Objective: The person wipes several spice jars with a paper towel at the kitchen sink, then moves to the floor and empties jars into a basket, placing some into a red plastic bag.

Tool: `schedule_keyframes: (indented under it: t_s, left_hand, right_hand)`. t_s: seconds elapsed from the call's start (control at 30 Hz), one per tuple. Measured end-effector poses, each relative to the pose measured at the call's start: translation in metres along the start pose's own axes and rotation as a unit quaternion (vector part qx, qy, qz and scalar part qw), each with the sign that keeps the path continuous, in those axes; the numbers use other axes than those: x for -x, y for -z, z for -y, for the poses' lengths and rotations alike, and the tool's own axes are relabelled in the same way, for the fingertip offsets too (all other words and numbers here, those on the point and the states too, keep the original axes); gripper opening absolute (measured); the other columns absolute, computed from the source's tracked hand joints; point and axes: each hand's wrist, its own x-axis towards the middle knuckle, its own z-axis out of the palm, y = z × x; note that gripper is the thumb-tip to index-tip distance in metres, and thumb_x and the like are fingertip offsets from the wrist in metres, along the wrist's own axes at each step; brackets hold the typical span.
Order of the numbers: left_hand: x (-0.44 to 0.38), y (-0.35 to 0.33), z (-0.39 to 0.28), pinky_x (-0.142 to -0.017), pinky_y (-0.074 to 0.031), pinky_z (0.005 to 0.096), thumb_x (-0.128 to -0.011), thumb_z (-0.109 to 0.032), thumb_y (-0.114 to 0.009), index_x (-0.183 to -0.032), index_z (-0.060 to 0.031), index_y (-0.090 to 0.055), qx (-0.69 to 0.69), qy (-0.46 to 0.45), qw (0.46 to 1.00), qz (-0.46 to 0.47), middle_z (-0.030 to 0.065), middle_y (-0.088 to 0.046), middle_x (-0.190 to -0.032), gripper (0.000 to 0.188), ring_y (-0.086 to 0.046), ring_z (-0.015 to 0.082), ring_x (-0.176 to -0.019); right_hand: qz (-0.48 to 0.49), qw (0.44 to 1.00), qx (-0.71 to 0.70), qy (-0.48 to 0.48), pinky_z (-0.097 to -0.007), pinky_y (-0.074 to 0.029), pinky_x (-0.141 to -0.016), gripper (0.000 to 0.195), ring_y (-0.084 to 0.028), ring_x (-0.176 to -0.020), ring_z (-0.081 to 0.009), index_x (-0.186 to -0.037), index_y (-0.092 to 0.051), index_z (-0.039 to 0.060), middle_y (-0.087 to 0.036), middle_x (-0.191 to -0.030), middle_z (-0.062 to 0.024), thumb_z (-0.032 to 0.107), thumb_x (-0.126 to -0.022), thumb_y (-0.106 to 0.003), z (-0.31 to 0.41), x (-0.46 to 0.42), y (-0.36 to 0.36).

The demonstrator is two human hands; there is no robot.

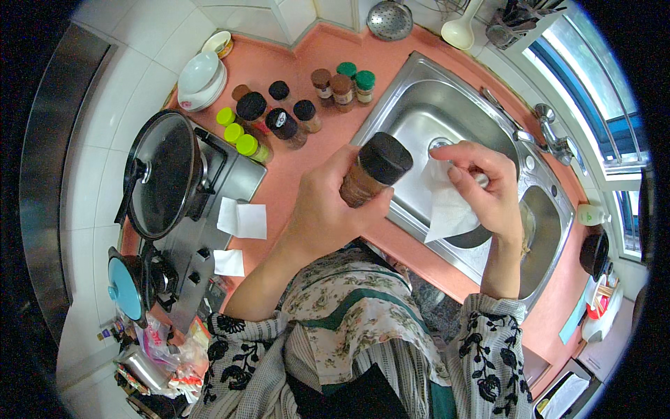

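A spice jar (366,180) with a black cap and brown contents is gripped in my left hand (327,201), tilted in front of the sink. From my right hand (487,183) hangs a white paper towel (447,204), pinched between thumb and fingers over the stainless steel sink (439,105). The towel does not touch the jar. Beyond my left hand, several spice jars with black caps (285,123) stand on the pink countertop (293,173), beside several lime-green-capped jars (247,145). Brown-capped jars (341,89) and green-capped jars (365,84) form another group by the sink.
A lidded wok (162,178) rests on the gas stove (225,173) at left, with a blue-lidded pot (125,285) nearer me. White paper pieces (251,220) lie at the stove's edge. Stacked bowls (201,78) sit in the back corner. The faucet (552,133) is at right.
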Motion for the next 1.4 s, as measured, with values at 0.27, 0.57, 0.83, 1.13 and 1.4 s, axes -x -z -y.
schedule_keyframes:
  t_s: [0.27,0.57,0.83,1.13,1.4]
  left_hand:
    - [-0.004,-0.015,0.002,-0.061,-0.042,0.0382,-0.057,-0.007,-0.072,-0.093,-0.0044,-0.050,-0.223,-0.183,0.954,-0.081,0.0115,-0.055,-0.076,0.042,-0.056,0.0308,-0.071]
    - [-0.005,-0.021,0.004,-0.062,-0.037,0.0389,-0.058,-0.009,-0.070,-0.097,-0.0046,-0.047,-0.268,-0.219,0.935,-0.073,0.0078,-0.050,-0.075,0.045,-0.052,0.0287,-0.070]
    - [-0.006,-0.023,0.004,-0.067,-0.038,0.0380,-0.061,-0.011,-0.069,-0.108,-0.0043,-0.047,-0.314,-0.198,0.923,-0.105,0.0107,-0.050,-0.086,0.053,-0.051,0.0288,-0.078]
    - [-0.006,-0.023,0.005,-0.068,-0.040,0.0397,-0.060,-0.010,-0.070,-0.103,-0.0067,-0.048,-0.294,-0.209,0.930,-0.071,0.0094,-0.048,-0.085,0.049,-0.051,0.0292,-0.079]
    - [-0.006,-0.024,0.008,-0.066,-0.041,0.0391,-0.059,-0.008,-0.070,-0.102,-0.0075,-0.049,-0.259,-0.215,0.939,-0.074,0.0090,-0.046,-0.081,0.048,-0.051,0.0292,-0.076]
  right_hand:
    - [0.013,0.958,-0.273,-0.085,-0.0169,-0.041,-0.055,0.017,-0.053,-0.065,-0.0034,-0.094,-0.057,0.0052,-0.059,-0.076,0.0027,0.018,-0.084,-0.061,-0.023,-0.005,-0.028]
    - [0.079,0.821,-0.545,-0.151,-0.0203,-0.047,-0.063,0.022,-0.057,-0.074,-0.0067,-0.099,-0.055,0.0085,-0.060,-0.087,0.0009,0.019,-0.082,-0.063,-0.033,-0.005,-0.037]
    - [-0.089,0.995,-0.020,-0.046,-0.0222,-0.042,-0.072,0.030,-0.055,-0.084,-0.0081,-0.102,-0.064,0.0083,-0.063,-0.092,-0.0046,0.019,-0.074,-0.068,-0.005,-0.007,-0.018]
    - [-0.007,0.986,0.159,0.056,-0.0266,-0.045,-0.049,0.034,-0.057,-0.052,-0.0158,-0.098,-0.063,0.0015,-0.061,-0.070,-0.0136,0.012,-0.065,-0.063,0.019,-0.009,-0.004]
    - [0.035,0.953,0.247,0.173,-0.0352,-0.048,-0.049,0.038,-0.056,-0.051,-0.0273,-0.101,-0.058,0.0025,-0.058,-0.068,-0.0144,0.007,-0.063,-0.059,0.023,-0.013,-0.001]
